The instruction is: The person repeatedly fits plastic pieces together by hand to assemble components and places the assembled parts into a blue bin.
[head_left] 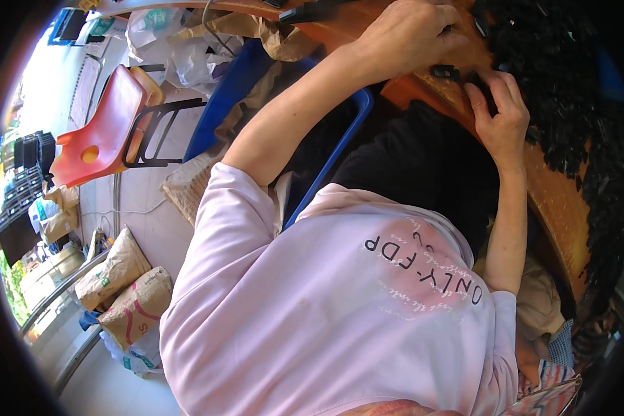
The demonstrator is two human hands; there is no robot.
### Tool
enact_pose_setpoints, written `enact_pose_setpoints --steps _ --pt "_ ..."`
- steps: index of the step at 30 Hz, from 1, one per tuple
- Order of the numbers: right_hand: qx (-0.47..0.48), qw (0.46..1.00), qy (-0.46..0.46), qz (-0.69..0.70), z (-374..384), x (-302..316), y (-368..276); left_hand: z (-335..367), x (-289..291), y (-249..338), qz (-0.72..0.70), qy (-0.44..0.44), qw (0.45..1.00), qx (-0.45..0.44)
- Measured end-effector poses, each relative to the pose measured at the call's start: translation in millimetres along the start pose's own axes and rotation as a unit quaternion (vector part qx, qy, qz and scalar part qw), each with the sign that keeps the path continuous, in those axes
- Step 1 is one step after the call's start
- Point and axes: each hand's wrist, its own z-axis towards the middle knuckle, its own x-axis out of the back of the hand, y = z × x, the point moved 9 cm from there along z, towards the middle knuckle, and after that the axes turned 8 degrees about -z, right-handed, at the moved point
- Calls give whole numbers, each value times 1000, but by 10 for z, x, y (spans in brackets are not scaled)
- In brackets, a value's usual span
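Note:
At the brown wooden table (pixel 561 215), my left hand (pixel 414 38) hovers at the top of the view with its fingers curled together. What they pinch, if anything, is hidden. My right hand (pixel 504 114) is at the table's near edge, thumb and forefinger curved toward each other; anything between their tips is too small to make out. A small black plastic piece (pixel 445 72) shows at the table edge between both hands. Beyond my right hand spreads a large heap of small black plastic pieces (pixel 548 76).
A pink-orange chair (pixel 107 135) stands to the left. Blue metal framing (pixel 340 149) runs beside my left arm. Paper sacks (pixel 139 305) lie on the floor at lower left, near stacked black crates (pixel 24 177). Plastic bags (pixel 187 62) lie at upper left.

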Motion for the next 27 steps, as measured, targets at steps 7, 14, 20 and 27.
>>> enact_pose_setpoints --steps 7,14,20,27 --pt "-52 997 -4 65 2 37 45 -8 -58 -59 143 -97 978 -113" --pt "-29 998 -6 51 46 98 -327 -178 185 -186 33 -33 998 35" --pt "45 990 -17 -130 250 -140 -632 -270 338 -196 71 40 994 66" --pt "-93 995 31 33 342 39 -204 -305 219 -180 -20 -52 994 92"
